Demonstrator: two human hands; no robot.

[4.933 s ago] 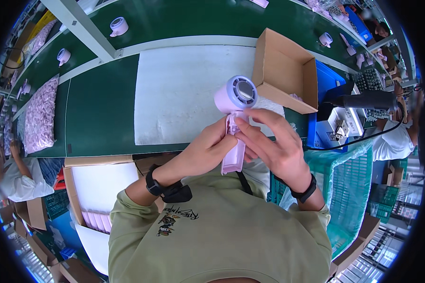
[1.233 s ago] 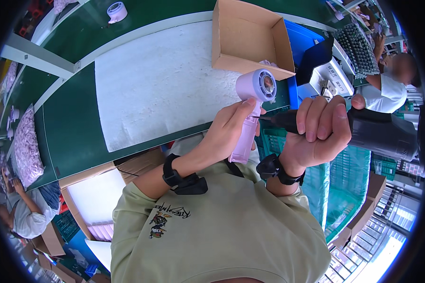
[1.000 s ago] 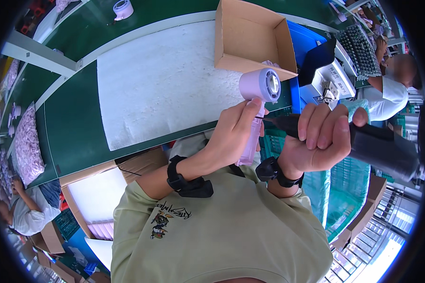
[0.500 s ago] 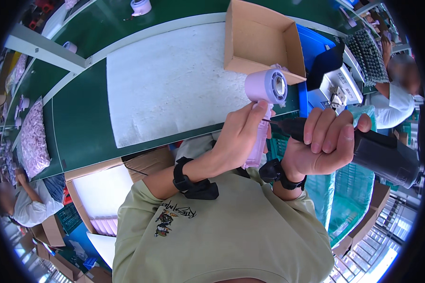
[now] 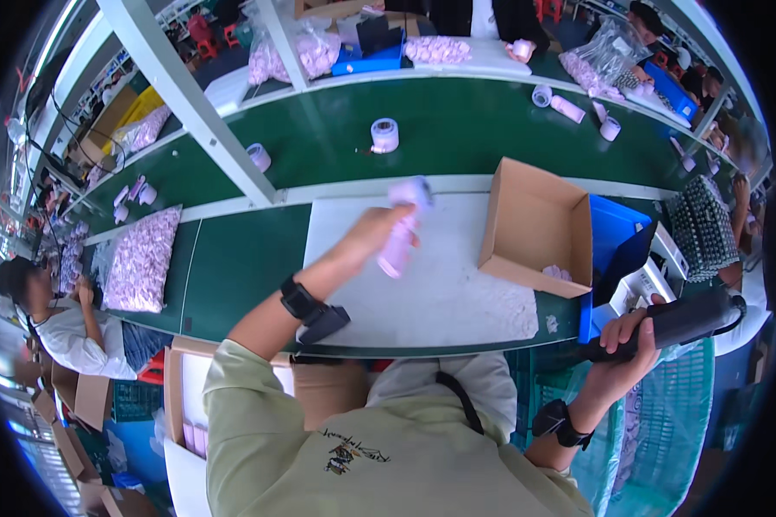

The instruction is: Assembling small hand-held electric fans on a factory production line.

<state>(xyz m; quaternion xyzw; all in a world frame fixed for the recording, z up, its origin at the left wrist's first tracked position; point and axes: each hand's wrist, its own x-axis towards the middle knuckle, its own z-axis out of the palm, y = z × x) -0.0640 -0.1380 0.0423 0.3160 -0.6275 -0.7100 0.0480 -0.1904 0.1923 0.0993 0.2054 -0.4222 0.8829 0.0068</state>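
Observation:
My left hand (image 5: 372, 239) is closed round the handle of a lilac handheld fan (image 5: 397, 248), held over the white mat (image 5: 353, 320) on the bench. The fan's round head points away from me and is blurred by motion. Off to the right, my right hand (image 5: 628, 346) grips a black electric screwdriver (image 5: 691, 315), apart from the fan. An open cardboard box (image 5: 539, 226) stands at the mat's right side, with small lilac parts (image 5: 557, 273) at its near edge.
Beyond the mat runs a green conveyor belt (image 5: 319, 138) carrying several lilac fan pieces. A metal post (image 5: 190, 103) rises at the left, near a bag of lilac parts (image 5: 144, 263). A blue bin (image 5: 608, 233) and green crate (image 5: 664, 422) are at right. A co-worker (image 5: 69, 319) sits left.
My left hand has carried the fan away from the screwdriver, forward and left over the mat. The screwdriver has dropped back to the right in my right hand. The view has tilted up.

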